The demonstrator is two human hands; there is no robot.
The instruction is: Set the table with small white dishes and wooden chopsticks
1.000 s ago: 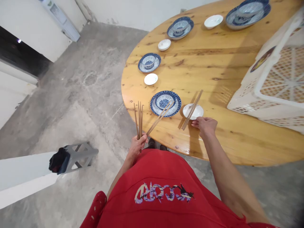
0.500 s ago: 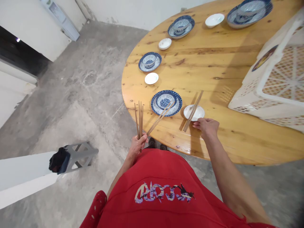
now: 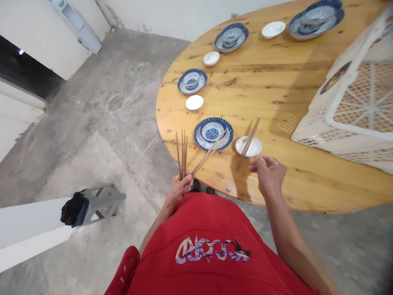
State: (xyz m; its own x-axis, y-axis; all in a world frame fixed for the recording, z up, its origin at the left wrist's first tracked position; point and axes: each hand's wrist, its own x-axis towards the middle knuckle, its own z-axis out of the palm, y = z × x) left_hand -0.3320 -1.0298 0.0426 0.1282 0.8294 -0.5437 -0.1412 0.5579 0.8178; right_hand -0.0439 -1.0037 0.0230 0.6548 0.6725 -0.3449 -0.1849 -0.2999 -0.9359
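Note:
My left hand (image 3: 180, 184) is closed round a bunch of wooden chopsticks (image 3: 184, 153), held at the table's near edge. Some point up while a pair slants right over a blue-and-white plate (image 3: 197, 141) with a matching bowl (image 3: 211, 132) on it. To the right, a pair of chopsticks (image 3: 249, 139) lies across a small white dish (image 3: 255, 148). Just below that dish, my right hand (image 3: 270, 172) hovers over the table with loosely bent fingers and nothing visible in them. It appears apart from both the dish and the chopsticks.
Along the far rim of the round wooden table (image 3: 245, 90) stand more blue-and-white plates with bowls (image 3: 192, 82) and small white dishes (image 3: 194, 102). A white plastic crate (image 3: 325, 98) occupies the right side. On the floor at left is a grey stool (image 3: 102, 200) with dark cloth.
My right hand has drawn back slightly from the white dish, towards me. The pair of chopsticks stays across the dish. My left hand keeps its bunch, almost unmoved.

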